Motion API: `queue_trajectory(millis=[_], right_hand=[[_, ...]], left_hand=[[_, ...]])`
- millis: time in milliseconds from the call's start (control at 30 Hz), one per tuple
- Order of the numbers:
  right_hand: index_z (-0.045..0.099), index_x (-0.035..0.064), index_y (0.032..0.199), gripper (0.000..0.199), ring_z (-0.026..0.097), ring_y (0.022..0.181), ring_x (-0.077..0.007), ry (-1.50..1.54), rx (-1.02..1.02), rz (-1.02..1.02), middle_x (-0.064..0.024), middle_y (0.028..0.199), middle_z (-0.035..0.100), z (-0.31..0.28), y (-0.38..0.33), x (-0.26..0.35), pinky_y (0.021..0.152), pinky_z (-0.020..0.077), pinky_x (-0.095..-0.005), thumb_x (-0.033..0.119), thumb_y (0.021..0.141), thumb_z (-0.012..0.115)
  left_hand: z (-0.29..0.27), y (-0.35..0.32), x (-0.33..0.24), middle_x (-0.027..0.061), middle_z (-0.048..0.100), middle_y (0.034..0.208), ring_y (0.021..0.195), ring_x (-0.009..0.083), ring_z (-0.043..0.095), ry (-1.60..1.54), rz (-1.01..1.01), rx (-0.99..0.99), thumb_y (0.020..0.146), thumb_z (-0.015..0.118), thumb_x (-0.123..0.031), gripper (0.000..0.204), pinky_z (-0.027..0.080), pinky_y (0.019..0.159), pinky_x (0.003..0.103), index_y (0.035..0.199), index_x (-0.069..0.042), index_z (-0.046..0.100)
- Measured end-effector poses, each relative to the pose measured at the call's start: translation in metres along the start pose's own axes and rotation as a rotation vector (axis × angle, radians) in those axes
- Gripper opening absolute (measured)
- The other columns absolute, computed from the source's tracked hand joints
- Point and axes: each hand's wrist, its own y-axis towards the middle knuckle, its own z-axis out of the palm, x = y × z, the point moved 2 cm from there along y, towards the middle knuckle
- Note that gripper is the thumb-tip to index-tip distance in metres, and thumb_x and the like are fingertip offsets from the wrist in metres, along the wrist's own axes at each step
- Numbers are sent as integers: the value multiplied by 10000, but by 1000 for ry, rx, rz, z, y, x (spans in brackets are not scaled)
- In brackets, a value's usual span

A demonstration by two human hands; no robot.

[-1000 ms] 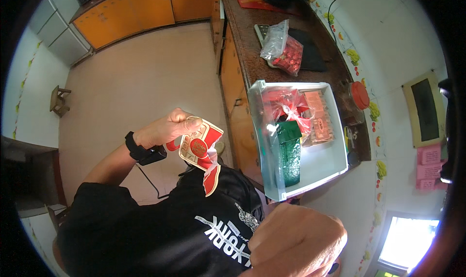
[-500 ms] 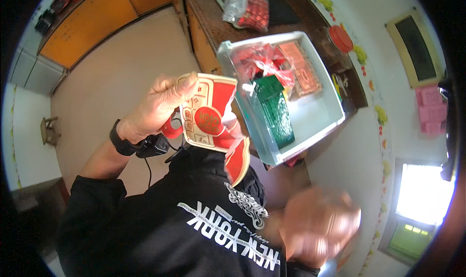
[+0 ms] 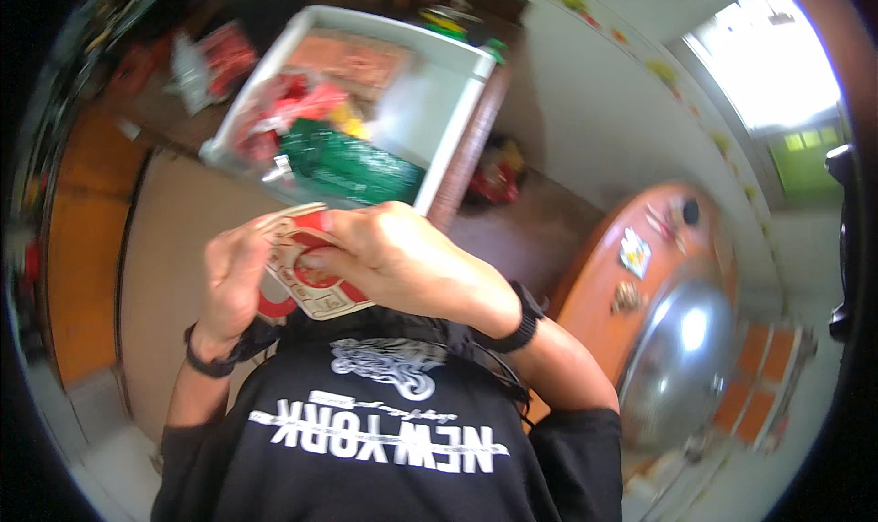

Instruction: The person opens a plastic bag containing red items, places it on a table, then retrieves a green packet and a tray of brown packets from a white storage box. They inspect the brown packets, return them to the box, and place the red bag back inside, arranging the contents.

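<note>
Head view: both hands meet in front of the chest on a red and cream paper packet (image 3: 306,279). The left hand (image 3: 233,279) curls around its left edge, fingers closed on it. The right hand (image 3: 402,261) grips it from above, fingers bent over the top (thumb hidden). Just beyond stands a white tray (image 3: 457,124) holding a green packet (image 3: 352,165), somewhat blurred

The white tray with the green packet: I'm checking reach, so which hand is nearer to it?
Right. The right hand has its knuckles just below the white tray by the green packet; the left hand sits lower and farther left, both gripping the red-and-cream card.
</note>
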Motion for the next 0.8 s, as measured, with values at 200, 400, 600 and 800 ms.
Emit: queue_trajectory(millis=[200, 400, 600, 800], right_hand=[[724, 2, 990, 136, 669, 783, -105, 135, -561, 111, -86, 850, 716, -79, -112, -54, 727, 548, -281, 108, 905, 714], [678, -12, 1200, 250, 657, 896, -93, 98, -1464, 409, -28, 1037, 705, -184, -296, -177, 785, 546, -255, 125, 995, 639], [671, -7, 1173, 280, 671, 733, -135, -184, -1673, 967, -84, 930, 713, -202, -488, -320, 585, 519, -292, 119, 924, 653], [698, 81, 990, 180, 600, 523, -132, 48, -1804, 1106, -33, 771, 688, -178, -562, -404, 395, 388, -298, 213, 885, 761]], left_hand=[[-7, 12, 4, 106, 686, 949, 823, 180, 698, -15, -108, 89, 1082, 390, -455, 540, 554, 729, 280, 1261, 16, 586], [-32, 2, 23, 95, 684, 912, 795, 161, 692, 62, -175, -21, 1101, 373, -384, 483, 547, 712, 265, 1219, 30, 592], [-46, -9, 33, 68, 665, 897, 777, 133, 657, 138, -263, -128, 1100, 387, -380, 462, 513, 707, 236, 1221, 20, 584], [-54, -22, 43, 38, 664, 876, 749, 103, 652, 158, -346, -244, 1092, 418, -382, 427, 510, 668, 216, 1197, -8, 597]])
